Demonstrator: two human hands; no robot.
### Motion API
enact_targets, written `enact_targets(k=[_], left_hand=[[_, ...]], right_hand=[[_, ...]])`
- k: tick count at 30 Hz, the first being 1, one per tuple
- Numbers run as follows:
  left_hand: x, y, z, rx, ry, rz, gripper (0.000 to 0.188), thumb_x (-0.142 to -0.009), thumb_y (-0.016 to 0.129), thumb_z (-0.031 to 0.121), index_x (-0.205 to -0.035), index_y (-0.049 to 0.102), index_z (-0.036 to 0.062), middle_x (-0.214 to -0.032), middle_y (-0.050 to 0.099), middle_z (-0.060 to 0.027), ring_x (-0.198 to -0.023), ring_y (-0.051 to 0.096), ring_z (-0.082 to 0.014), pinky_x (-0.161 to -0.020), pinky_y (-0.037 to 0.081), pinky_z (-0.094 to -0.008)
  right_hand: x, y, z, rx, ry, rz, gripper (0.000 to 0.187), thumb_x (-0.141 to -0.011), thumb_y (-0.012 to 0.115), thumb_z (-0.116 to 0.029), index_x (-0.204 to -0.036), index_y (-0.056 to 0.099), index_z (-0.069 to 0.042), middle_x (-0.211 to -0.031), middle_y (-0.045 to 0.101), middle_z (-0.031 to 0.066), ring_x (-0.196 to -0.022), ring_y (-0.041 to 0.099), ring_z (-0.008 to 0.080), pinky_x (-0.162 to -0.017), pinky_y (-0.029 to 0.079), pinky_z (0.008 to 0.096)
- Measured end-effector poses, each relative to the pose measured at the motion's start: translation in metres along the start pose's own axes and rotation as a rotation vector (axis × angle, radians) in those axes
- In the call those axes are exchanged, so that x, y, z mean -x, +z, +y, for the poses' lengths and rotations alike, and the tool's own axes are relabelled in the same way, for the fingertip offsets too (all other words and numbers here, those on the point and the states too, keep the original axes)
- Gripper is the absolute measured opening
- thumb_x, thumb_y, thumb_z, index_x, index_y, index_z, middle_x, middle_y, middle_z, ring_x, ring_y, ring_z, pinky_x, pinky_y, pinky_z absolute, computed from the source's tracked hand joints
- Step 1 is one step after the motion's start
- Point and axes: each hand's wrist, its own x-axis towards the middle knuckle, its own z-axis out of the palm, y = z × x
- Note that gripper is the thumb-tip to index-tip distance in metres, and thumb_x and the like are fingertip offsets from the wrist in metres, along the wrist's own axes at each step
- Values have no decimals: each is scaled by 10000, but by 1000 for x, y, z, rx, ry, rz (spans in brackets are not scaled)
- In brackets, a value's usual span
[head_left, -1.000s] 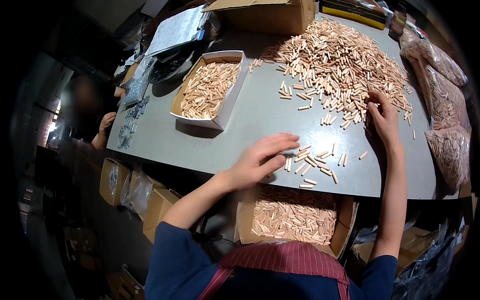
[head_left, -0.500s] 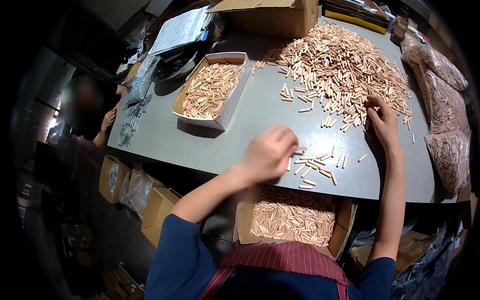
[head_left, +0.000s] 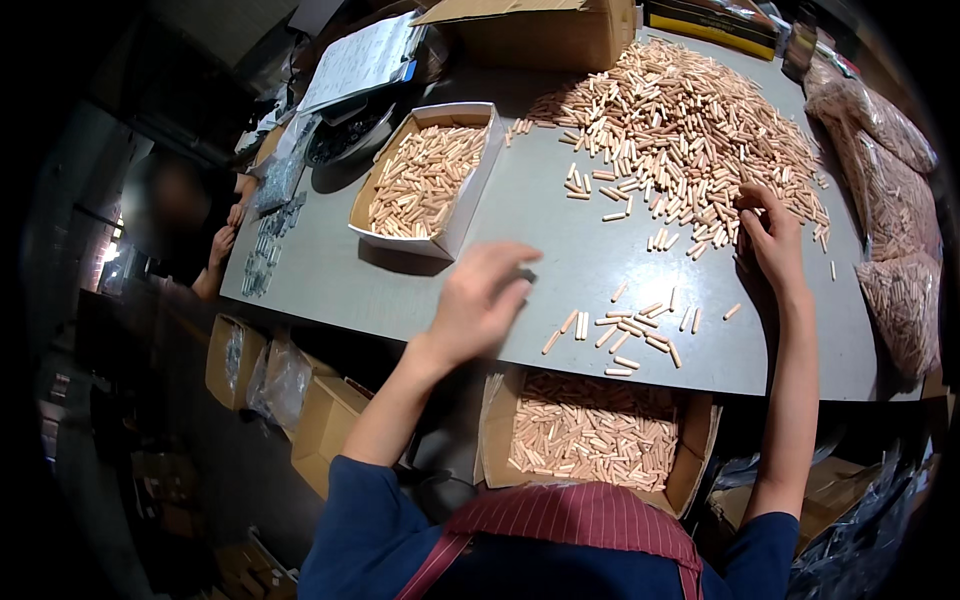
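grey table (head_left: pixel 355 295) over a dark floor (head_left: pixel 255 480)

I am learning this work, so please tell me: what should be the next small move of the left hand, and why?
Probably the left hand should move right, toward the loose pegs near the front edge of the table. It is open and seems empty, while the right hand is at the near edge of the big heap.

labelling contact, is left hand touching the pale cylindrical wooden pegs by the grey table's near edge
Apart: the head view shows grey tabletop between the left hand and the pale cylindrical wooden pegs.
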Motion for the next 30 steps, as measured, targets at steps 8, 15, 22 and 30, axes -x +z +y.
enact_targets(k=[8, 15, 22, 30], left_hand=[[20, 18, 14, -88, 245, -195, 417, -824, 684, 9, -1223, 760, 104, -981, 657, -93, -884, 609, -298, -776, 518, -387], [34, 16, 34, 168, 435, -344, 228, -851, 773, 56, -1078, 773, 75, -923, 704, -50, -830, 656, -253, -744, 532, -371], [1, 42, 17, -37, 200, -268, 464, -1018, 521, 148, -1460, 556, 10, -1472, 572, -190, -1328, 531, -375, -1137, 386, -476], [-31, 76, 13, 52, 389, -456, 577, -1073, 485, 246, -1557, 404, -59, -1596, 436, -260, -1509, 375, -405, -1248, 277, -499]], right_hand=[[1, -1, -5, -46, 47, -44, 304, -954, 627, -12, -1253, 680, -28, -1040, 758, 79, -808, 691, 127, -761, 554, 286], [1, -3, -3, -48, 45, -74, 304, -967, 618, 21, -1262, 678, -19, -1044, 746, 40, -808, 643, 76, -692, 529, 246], [3, -1, -10, -38, 18, -20, 299, -944, 629, -44, -1238, 685, -32, -967, 746, 64, -724, 671, 121, -690, 538, 287], [0, -3, -6, -33, 32, 6, 334, -966, 630, -64, -1297, 650, -22, -1036, 766, 89, -743, 678, 123, -672, 548, 283]])
